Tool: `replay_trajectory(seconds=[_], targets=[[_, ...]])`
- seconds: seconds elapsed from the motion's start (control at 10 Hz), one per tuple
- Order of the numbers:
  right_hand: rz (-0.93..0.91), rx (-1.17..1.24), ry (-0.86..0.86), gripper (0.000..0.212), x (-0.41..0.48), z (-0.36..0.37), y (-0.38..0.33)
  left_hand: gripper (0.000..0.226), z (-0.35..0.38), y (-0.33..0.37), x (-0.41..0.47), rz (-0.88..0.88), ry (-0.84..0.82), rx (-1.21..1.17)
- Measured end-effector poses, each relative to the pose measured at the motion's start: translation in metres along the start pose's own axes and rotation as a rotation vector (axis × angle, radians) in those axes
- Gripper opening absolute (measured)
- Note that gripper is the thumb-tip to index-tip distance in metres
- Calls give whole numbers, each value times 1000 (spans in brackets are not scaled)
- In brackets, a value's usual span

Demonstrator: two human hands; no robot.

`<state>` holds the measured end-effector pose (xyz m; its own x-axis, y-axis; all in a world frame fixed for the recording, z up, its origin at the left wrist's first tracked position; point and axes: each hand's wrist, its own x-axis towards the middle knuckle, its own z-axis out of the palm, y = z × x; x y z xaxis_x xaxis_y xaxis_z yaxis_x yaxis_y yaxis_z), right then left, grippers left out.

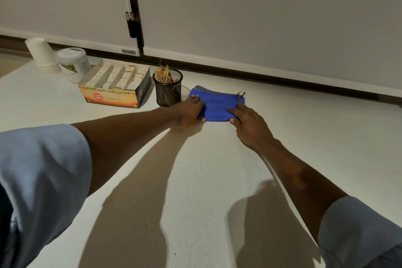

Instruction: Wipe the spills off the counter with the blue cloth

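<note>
A folded blue cloth (217,104) lies flat on the white speckled counter (195,180), near the back wall. My left hand (190,113) grips the cloth's left edge, fingers on top and thumb at its near edge. On the right edge rests my right hand (248,124), its fingers over the cloth and thumb at the near corner. I can make out no spill on the counter in this light.
Just left of the cloth stands a black mesh cup of wooden sticks (168,87). Further left are an open ginger tea box (117,89), a white jar (72,64) and a tilted stack of paper cups (44,56). White blinds (261,17) hang behind.
</note>
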<state>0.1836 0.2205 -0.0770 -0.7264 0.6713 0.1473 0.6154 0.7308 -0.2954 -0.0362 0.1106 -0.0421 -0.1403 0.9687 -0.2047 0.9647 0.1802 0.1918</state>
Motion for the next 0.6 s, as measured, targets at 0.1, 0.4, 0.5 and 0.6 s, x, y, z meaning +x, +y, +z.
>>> replay_trajectory(seconds=[0.1,0.4,0.5,0.6], targets=[[7,-11,-14,42,2,-4,-1,58,3,1,2,-4,0,5],[23,21,-13,48,-17,-25,-27,73,-23,10,-34,29,-29,138],[75,77,13,62,-31,-43,-44,77,-38,13,-63,22,38,131],[64,123,71,64,-40,-59,-64,81,-49,13,-86,15,75,136]])
